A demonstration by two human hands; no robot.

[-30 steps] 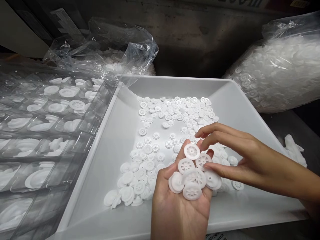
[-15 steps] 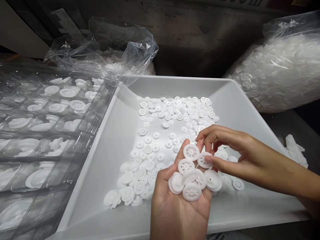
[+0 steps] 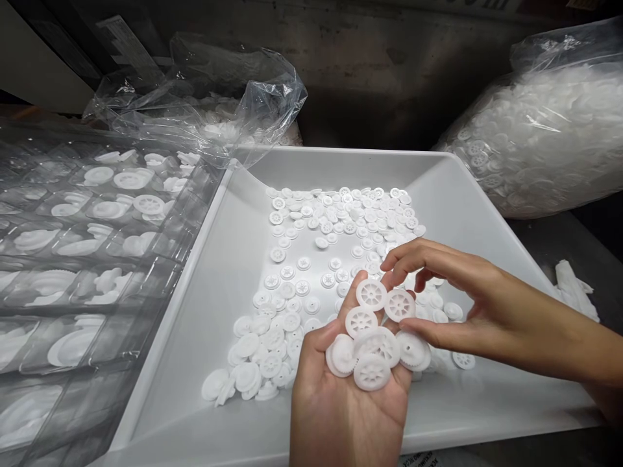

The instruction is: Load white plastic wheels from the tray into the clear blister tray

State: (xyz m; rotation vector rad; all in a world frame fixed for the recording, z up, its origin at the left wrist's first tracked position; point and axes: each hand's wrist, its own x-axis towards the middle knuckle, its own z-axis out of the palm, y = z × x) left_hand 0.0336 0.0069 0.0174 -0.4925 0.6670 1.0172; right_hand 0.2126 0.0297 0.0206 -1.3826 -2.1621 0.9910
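No words can be read clearly here. Print is seen on a dark sign [image 3: 477, 4] at the top edge, but it is cut off. A small yellow tag [image 3: 581, 4] is also cut off there. A pale paper label [image 3: 127, 39] is stuck on a dark wall at the top left, but its tiny print is too blurry to read. Small print is seen on a white paper label [image 3: 418, 459] below the white plastic tray [image 3: 331, 150], but it is partly hidden and cannot be made out.
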